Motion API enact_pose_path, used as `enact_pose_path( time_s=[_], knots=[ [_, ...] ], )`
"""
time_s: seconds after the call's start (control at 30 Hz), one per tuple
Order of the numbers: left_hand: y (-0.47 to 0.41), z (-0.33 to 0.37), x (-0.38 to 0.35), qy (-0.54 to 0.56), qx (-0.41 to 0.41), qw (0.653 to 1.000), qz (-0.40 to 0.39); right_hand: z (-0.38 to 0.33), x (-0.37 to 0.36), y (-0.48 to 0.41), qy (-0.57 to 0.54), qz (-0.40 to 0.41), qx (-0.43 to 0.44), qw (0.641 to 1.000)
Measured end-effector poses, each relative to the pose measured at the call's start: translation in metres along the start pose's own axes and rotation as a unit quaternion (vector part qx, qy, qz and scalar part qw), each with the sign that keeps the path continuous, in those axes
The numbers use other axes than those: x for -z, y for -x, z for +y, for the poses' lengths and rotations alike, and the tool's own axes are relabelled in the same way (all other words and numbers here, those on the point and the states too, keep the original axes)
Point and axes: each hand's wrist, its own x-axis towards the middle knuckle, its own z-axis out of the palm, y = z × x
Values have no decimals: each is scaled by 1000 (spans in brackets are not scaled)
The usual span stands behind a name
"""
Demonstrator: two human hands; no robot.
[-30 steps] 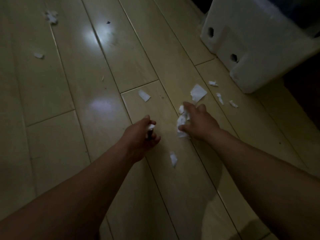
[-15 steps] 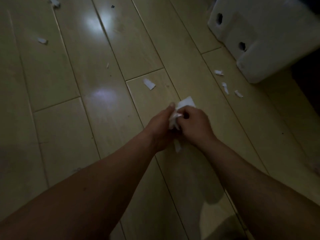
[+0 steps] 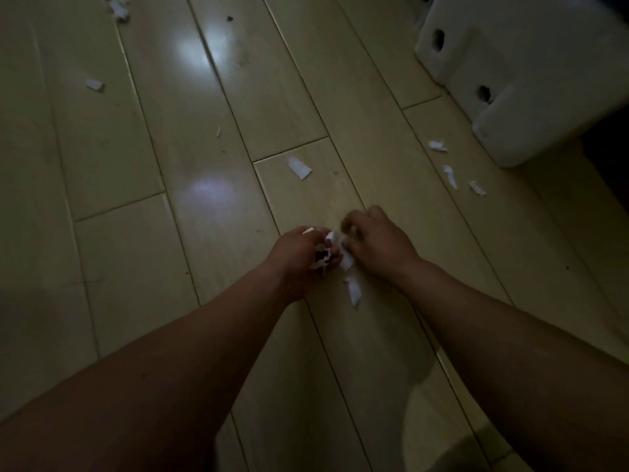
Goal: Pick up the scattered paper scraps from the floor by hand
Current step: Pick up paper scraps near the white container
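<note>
Left hand: my left hand (image 3: 301, 257) is curled round a wad of paper scraps (image 3: 321, 262); crumpled white edges stick out past the fingers.
Right hand: my right hand (image 3: 377, 241) sits just beside the left, knuckles up and fingers bent inward. It pinches a white piece (image 3: 345, 262) that touches the wad.
Both hands: low over the plank floor (image 3: 136, 267), almost touching each other, with the paper between them.
Nearest loose scrap: a long scrap (image 3: 354, 291) lies on the floor just under my hands, beside my right wrist.
Ahead: a wedge-shaped scrap (image 3: 299, 167) lies on the plank beyond my hands, well apart from them.
Right side: three small scraps (image 3: 450, 176) lie near the foot of a white box (image 3: 531, 80). The box has two dark round holes in its side.
Left side: one scrap (image 3: 94, 84) lies far off on the left. A crumpled cluster (image 3: 117, 6) sits at the top edge, partly cut off.
Small bit: a thin sliver (image 3: 218, 131) lies on a plank, left of the wedge-shaped scrap.
Light: the room is dim, with two pale glints on the glossy boards.
</note>
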Motion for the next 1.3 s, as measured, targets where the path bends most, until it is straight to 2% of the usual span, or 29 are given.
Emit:
enact_pose_path(
  time_s=[0.07,0.17,0.3,0.37,0.43,0.47,0.53,0.57,0.67,0.73,0.77,0.9,0.97,1.03,1.1,1.17,1.3],
  knots=[
    [0,-1,3,-13,-12,1000,22,-6,-6,-4,-31,17,5,999],
    [-1,-2,7,-27,-23,998,49,-10,-15,3,-97,69,-37,992],
    [-6,-4,13,-129,-81,982,107,-16,-26,22,27,8,53,998],
    [-8,-4,16,-154,-99,975,125,-20,-30,23,51,11,70,996],
    [-7,-4,20,-157,-99,974,132,-25,-31,21,-6,42,35,998],
    [-6,-4,21,-143,-97,976,131,-26,-29,19,-64,67,-10,996],
    [-1,-5,23,-106,-89,983,123,-26,-23,19,-195,112,-95,970],
    [2,-6,21,-89,-77,987,110,-28,-21,22,-236,127,-112,957],
    [9,-13,9,-37,-27,999,-7,-47,-17,37,-274,130,-103,947],
    [10,-19,0,-8,-17,997,-70,-58,-20,46,-220,124,-93,963],
    [9,-20,-4,-1,-28,997,-72,-61,-21,48,-190,119,-88,971],
    [5,-15,0,-3,-63,998,-2,-52,-14,58,-159,100,-6,982],
    [3,-7,5,27,-53,998,29,-28,-5,54,-143,161,-37,976],
    [3,0,12,37,-41,997,46,3,6,45,-90,187,-111,972],
    [3,2,22,-18,-34,998,50,27,12,36,-29,144,-147,978],
    [5,0,31,-54,-19,998,34,40,11,28,12,116,-132,984],
    [11,-7,39,-22,2,1000,16,38,8,32,1,76,-103,992]
  ],
)
